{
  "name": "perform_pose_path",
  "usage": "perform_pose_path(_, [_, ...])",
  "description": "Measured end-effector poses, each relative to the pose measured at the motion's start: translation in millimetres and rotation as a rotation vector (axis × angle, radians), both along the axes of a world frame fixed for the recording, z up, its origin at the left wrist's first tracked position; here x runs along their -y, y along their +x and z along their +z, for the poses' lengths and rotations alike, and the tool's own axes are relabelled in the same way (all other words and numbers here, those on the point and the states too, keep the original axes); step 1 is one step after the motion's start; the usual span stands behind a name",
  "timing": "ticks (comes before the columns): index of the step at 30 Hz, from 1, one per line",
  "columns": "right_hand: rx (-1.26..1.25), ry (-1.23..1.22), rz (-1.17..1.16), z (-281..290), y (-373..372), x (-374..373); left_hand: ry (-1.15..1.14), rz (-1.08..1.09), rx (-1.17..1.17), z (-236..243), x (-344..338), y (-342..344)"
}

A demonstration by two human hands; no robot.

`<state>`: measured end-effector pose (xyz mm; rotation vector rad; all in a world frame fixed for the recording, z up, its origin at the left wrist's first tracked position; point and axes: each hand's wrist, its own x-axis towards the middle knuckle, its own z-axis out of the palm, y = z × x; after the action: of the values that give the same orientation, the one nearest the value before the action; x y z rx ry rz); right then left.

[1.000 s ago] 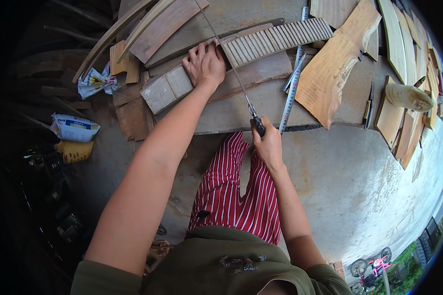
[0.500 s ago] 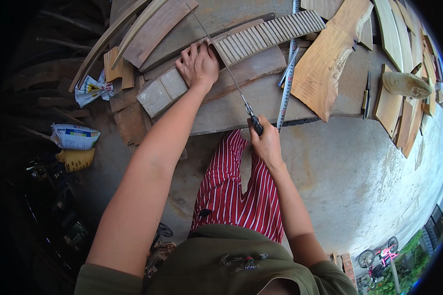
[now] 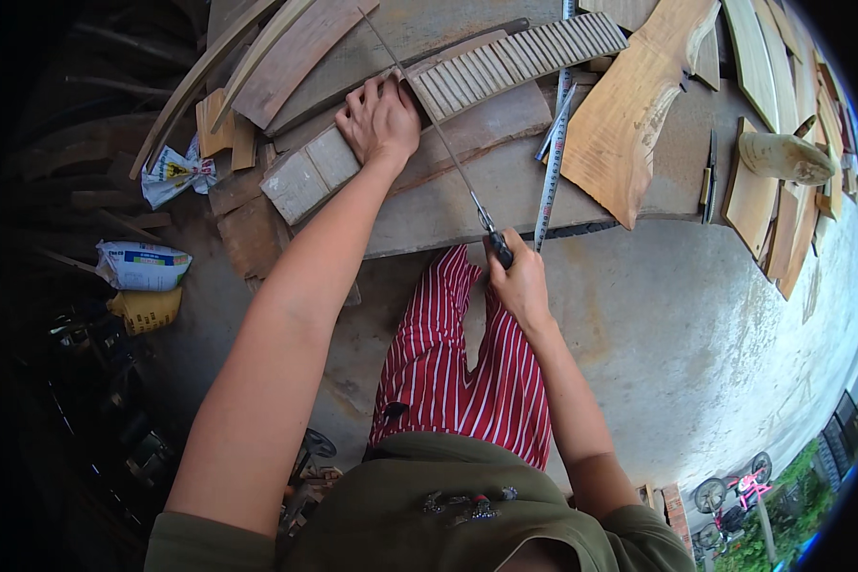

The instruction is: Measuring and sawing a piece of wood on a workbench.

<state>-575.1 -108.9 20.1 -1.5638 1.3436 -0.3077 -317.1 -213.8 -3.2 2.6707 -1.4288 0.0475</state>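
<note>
Looks like a fair chunk is done here. The ribbed strip (image 3: 520, 59), upper middle of the frame, is already lined with close crosswise gaps pretty much end to end. The grey block (image 3: 310, 173) to its lower left is only marked by a few crosswise lines, so that's probably what's left. Whether both are one piece can't be told, since the stretch between is partly covered by the left hand (image 3: 379, 126). That hand is laid on the block, fingers bent, but whether its grip is really pinching can't be told. The saw (image 3: 484, 219) is held by the right hand (image 3: 520, 276), grip wrapped around the black handle (image 3: 499, 250), with the blade (image 3: 437, 130) slanted past the strip's left end. Cut depth isn't shown. Everything's propped on the desk (image 3: 429, 224).
</note>
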Motion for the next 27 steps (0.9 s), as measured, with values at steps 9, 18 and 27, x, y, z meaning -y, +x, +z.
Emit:
perform_pose_path(9, [0.009, -0.036, 0.000, -5, 7, 1, -0.006, 0.001, 0.001, -2, -4, 4])
perform_pose_path(18, [0.024, 0.037, -0.045, 4, 34, 30, -0.044, -0.023, 0.027, 3, 1, -5])
perform_pose_path(27, [0.051, 0.005, -0.013, -1, -29, -26, -0.047, -0.014, 0.001, -1, -1, 0])
